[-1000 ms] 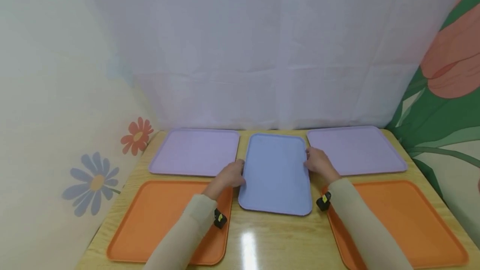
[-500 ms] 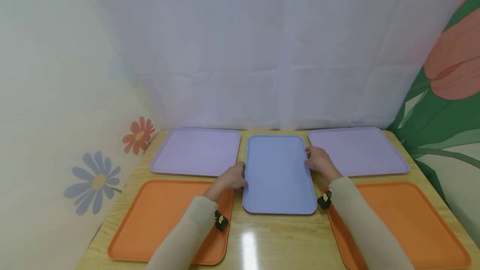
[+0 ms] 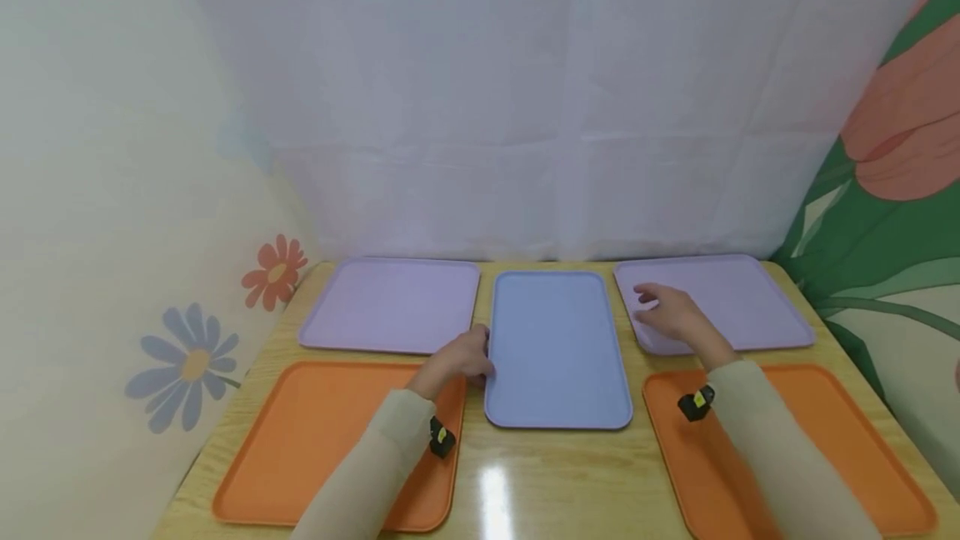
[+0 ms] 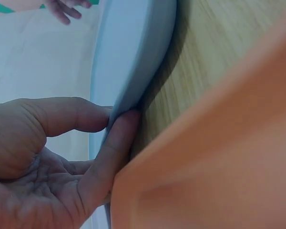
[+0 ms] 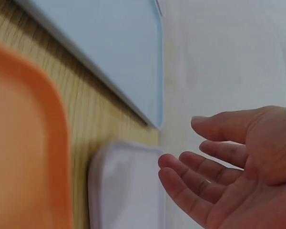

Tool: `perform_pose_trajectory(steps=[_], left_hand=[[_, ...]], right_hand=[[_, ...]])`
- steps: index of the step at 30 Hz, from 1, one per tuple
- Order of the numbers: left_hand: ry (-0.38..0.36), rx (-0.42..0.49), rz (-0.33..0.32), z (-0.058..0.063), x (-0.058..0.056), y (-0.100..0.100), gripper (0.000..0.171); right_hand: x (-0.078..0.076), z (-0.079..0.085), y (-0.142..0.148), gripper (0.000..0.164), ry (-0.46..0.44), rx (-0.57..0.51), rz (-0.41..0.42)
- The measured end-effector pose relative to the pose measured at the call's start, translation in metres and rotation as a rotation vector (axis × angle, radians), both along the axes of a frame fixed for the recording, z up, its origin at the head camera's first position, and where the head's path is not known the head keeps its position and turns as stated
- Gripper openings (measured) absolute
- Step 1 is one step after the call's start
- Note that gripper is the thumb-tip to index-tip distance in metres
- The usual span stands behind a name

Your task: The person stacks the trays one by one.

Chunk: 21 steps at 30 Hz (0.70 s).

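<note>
A blue tray (image 3: 558,348) lies upright-wise in the middle of the table, between the other trays. My left hand (image 3: 463,354) pinches its left rim; in the left wrist view the thumb (image 4: 81,114) lies against the inner side and a finger (image 4: 117,148) against the outer side. My right hand (image 3: 671,312) is off the blue tray, raised over the right purple tray (image 3: 738,298). In the right wrist view its fingers (image 5: 190,191) are loosely spread, holding nothing.
Another purple tray (image 3: 393,302) lies at the back left. Orange trays lie at the front left (image 3: 330,432) and front right (image 3: 817,440) of the wooden table (image 3: 562,482). A white cloth (image 3: 525,107) hangs behind; painted walls stand on both sides.
My right hand has let go of the blue tray's right rim and moved right. The blue tray has shifted slightly and straightened. The left hand has stayed at its left rim.
</note>
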<state>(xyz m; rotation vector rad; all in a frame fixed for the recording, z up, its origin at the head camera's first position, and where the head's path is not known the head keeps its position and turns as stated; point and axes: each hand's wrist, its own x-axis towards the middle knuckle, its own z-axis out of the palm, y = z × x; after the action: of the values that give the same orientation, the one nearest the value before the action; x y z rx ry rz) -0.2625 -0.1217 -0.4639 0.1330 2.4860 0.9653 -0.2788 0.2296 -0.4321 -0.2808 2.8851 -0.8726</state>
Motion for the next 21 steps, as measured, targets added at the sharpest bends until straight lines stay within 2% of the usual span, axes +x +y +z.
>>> perform_pose_trajectory(steps=[7,21], left_hand=[[0.007,-0.003,-0.001,0.002,-0.002,0.001,0.042],[0.01,-0.024,-0.017,-0.003,-0.005,0.002,0.041]], right_hand=[[0.018,0.008,0.041,0.054,0.0,0.0,-0.018],[0.06,0.005,0.117,0.06,0.02,-0.016,-0.051]])
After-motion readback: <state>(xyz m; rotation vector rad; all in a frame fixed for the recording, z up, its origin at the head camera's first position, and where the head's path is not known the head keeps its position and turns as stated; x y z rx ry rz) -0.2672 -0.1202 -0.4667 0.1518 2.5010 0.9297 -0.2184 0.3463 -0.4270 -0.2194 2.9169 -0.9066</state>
